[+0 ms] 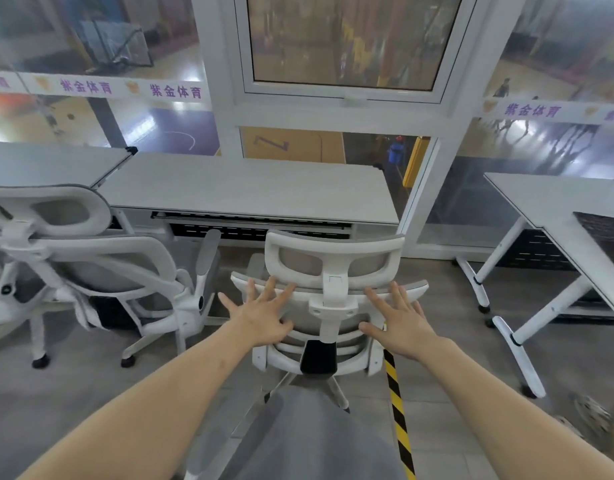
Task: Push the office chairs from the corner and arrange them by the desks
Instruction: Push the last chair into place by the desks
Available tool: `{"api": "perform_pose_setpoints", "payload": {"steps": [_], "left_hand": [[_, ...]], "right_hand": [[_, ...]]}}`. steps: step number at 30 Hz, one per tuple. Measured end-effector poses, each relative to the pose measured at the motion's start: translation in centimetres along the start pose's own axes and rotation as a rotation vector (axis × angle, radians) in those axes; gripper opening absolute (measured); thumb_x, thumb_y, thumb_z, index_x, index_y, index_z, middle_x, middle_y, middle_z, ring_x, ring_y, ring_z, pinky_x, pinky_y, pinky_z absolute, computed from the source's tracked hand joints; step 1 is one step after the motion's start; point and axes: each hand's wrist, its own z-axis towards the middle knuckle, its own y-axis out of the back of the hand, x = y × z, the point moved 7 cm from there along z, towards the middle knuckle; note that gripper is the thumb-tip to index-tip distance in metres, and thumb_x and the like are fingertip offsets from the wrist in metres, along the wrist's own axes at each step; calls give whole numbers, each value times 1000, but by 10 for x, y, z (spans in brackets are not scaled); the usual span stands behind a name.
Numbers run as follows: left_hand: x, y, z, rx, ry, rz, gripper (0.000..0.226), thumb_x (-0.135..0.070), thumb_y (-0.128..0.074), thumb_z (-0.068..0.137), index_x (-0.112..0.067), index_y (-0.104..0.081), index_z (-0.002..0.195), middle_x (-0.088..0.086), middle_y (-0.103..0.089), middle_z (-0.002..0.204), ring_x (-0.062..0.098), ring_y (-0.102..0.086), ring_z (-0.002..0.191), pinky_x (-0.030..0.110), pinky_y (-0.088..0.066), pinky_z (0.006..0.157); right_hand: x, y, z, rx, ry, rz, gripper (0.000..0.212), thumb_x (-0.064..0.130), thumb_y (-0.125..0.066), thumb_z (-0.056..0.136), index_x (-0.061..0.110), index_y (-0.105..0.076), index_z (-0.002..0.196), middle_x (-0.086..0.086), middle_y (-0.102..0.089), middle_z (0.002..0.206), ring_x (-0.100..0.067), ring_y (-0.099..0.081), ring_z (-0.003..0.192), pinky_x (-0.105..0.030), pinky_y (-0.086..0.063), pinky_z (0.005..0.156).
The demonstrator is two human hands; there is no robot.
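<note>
Both hands, left hand (260, 315) and right hand (400, 320), press with spread fingers on the back of a white office chair (333, 306), which faces the bench (250, 192) straight ahead, nearly tucked under.

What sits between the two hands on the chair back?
In the head view, the headrest post of the chair runs between left hand and right hand.

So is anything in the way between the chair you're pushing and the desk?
Nothing visible. The chair, with both hands flat on its back, faces the desk with only bare floor between. The other chair stands off to the left, clear of the path.
</note>
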Motion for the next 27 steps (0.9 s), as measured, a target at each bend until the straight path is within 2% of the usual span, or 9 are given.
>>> {"api": "perform_pose_setpoints", "payload": {"steps": [5, 17, 27], "left_hand": [[9, 2, 11, 25, -10, 29, 83, -68, -38, 93, -60, 21, 152, -12, 26, 169, 40, 18, 156, 88, 6, 104], [47, 23, 69, 44, -23, 0, 82, -63, -41, 97, -58, 17, 155, -11, 29, 168, 42, 22, 155, 81, 6, 113], [59, 29, 96, 25, -25, 3, 83, -71, -40, 95, -58, 15, 155, -13, 28, 168, 41, 24, 154, 83, 3, 111]], "right_hand": [[1, 0, 21, -3, -3, -3, 82, 82, -33, 93, 56, 10, 158, -12, 22, 171, -30, 20, 158, -53, -2, 128], [24, 12, 86, -33, -16, -18, 79, 82, -27, 95, 55, 12, 158, -11, 20, 171, -28, 18, 158, -54, 1, 128], [29, 13, 111, -47, -25, 13, 80, 82, -28, 94, 55, 12, 158, -10, 21, 171, -28, 20, 158, -54, 1, 128]]}}
